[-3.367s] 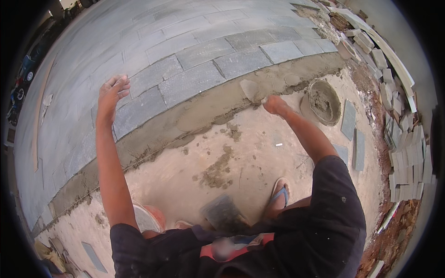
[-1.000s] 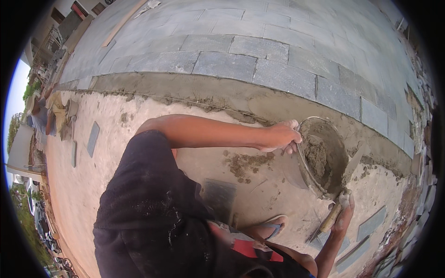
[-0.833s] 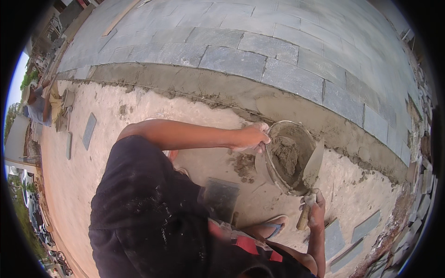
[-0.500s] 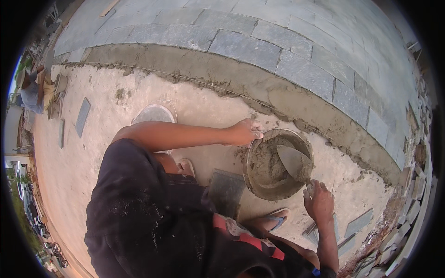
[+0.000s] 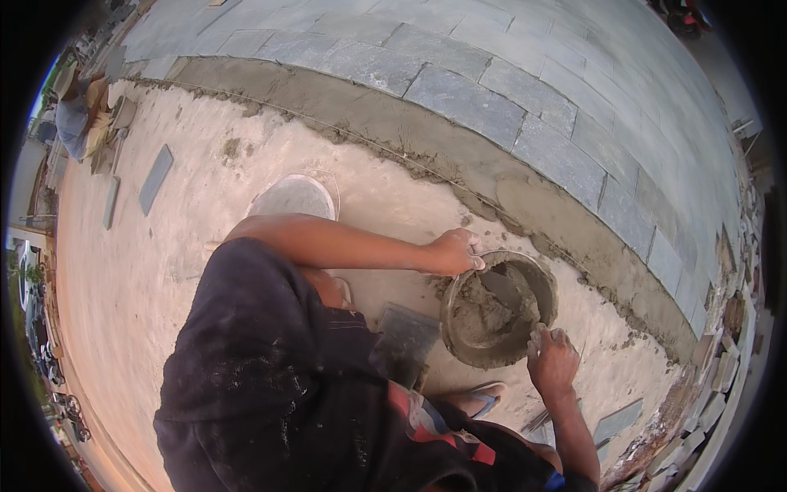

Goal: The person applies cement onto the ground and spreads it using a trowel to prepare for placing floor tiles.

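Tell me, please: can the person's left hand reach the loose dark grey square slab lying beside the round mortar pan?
Probably yes. The left hand grips the rim of the round mortar pan, and the dark grey square slab lies just beside that pan with nothing between; the hand must first let go.

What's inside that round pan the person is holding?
The pan holds wet grey mortar with a trowel blade dug into it. The pan's bottom is covered by the mortar.

bare sand (image 5: 164, 271) open to our left, mortar pan (image 5: 498, 308) blocking near right, laid pavers (image 5: 525, 107) beyond
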The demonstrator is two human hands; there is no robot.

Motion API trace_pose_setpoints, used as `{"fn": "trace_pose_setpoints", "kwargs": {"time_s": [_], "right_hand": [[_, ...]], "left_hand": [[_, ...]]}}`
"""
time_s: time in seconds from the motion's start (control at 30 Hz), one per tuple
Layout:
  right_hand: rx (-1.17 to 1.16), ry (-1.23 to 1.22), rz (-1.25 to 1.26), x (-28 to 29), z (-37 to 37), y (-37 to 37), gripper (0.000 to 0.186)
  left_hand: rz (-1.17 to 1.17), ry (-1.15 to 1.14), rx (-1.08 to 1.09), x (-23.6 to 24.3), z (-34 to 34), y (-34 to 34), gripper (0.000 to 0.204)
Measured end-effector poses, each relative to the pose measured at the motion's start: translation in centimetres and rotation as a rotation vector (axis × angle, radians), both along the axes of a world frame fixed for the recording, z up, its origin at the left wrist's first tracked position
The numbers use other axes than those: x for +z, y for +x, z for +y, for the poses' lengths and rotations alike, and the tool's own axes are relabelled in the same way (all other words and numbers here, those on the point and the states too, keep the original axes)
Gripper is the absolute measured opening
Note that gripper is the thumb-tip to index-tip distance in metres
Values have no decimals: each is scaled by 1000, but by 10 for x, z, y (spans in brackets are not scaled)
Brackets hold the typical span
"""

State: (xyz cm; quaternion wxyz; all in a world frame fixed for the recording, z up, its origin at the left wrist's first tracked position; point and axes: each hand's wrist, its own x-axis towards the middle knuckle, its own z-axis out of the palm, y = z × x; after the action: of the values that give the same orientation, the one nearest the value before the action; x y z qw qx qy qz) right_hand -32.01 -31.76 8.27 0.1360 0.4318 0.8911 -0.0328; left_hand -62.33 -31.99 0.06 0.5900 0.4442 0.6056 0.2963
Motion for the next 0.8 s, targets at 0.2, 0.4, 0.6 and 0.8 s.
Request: {"fn": "trace_pose_setpoints", "kwargs": {"time_s": [0.2,0.4,0.6,0.8], "right_hand": [[-148,-269,198,-48,0,6,23],[-502,-822,463,-74,-13,14,18],[-630,-861,622,-52,-12,30,20],[-505,-748,605,-18,17,38,30]], "left_hand": [[244,213,49,-17,7,15,31],[268,279,-4,-8,5,20,27],[184,168,-14,-13,6,-2,24],[28,-122,-86,-3,13,-25,33]]}}
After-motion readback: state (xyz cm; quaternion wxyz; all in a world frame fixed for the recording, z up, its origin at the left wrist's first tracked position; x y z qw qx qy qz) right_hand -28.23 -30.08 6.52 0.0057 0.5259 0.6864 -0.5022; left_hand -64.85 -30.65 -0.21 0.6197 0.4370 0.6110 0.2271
